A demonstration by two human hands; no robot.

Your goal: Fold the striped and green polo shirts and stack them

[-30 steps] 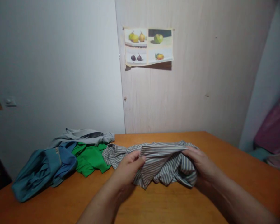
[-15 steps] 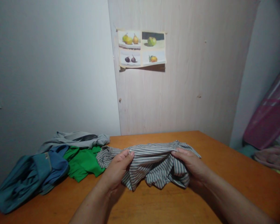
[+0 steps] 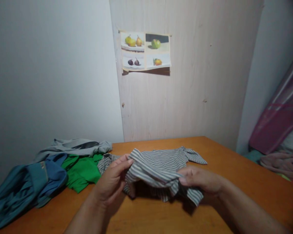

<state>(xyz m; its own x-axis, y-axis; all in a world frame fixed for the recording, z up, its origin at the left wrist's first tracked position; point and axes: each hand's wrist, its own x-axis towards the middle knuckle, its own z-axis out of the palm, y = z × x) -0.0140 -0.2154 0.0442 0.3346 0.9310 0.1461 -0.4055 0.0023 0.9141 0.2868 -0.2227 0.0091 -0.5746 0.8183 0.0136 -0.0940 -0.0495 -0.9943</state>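
Note:
A grey-and-white striped shirt [image 3: 158, 162] lies across the wooden table, its near edge lifted off the surface. My left hand [image 3: 113, 178] pinches that edge at the left between thumb and fingers. On the right side my right hand [image 3: 200, 180] grips the same edge, thumb on top. Cloth sags between the two hands, and its underside is dark. One sleeve [image 3: 195, 156] reaches out flat to the far right, while another bunched part of the shirt [image 3: 104, 162] rests beside a green garment [image 3: 83, 172].
Left of the shirt, a pile holds the green garment, a teal and blue garment [image 3: 26, 185] and a grey one [image 3: 73, 148]. The orange-brown table [image 3: 236, 182] meets a wall with a fruit picture [image 3: 145, 50]. Pink wrapped material [image 3: 271, 123] stands at the right.
Both hands have pulled the shirt's near edge up and towards me, the right hand lower than before. More of the shirt's back part now lies spread behind it. The view has shifted slightly right.

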